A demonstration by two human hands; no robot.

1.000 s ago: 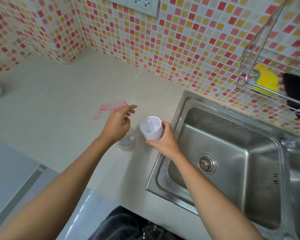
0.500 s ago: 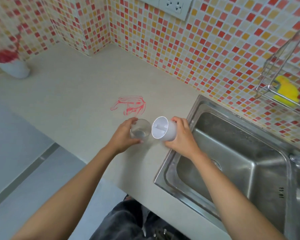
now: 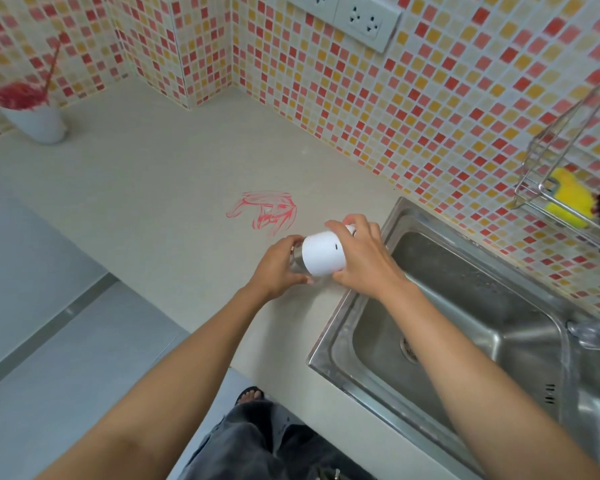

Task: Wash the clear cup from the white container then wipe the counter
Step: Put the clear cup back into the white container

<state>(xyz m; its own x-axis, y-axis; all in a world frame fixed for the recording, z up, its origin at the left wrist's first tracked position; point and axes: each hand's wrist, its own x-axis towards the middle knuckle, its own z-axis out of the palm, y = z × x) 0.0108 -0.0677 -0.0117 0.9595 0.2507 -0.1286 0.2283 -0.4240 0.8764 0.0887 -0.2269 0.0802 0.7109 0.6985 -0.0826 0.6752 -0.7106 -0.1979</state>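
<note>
Two hands meet just left of the sink (image 3: 329, 355), over the counter (image 3: 146, 202), and everything ahead depends on how the objects between them line up. Nearest the sink's left rim, the right hand (image 3: 364, 261) wraps around the white container (image 3: 323, 252), fingers curled over its top and far side, thumb beneath. The container lies tipped on its side, its long axis running roughly level, away from the sink, with its open mouth turned toward the other hand. Just beyond that mouth, farther from the sink, the left hand (image 3: 278, 265) is closed on the clear cup (image 3: 297, 263), of which only a sliver of glassy wall shows between the fingers and the container's rim. The cup appears to sit partly inside the mouth, or right against it; how deep it goes I cannot tell.

So the cup lies on the container's axis, on the side away from the sink, and the left hand alone holds it. Judging by this, separating them means drawing the two apart along that axis, then carrying the cup back over the rim to the basin.

Farther from the sink, behind the hands, a red scribble (image 3: 267, 211) marks the counter, unwiped. Above the sink's far right corner a wire rack (image 3: 534, 188) holds a yellow sponge (image 3: 568, 195).
</note>
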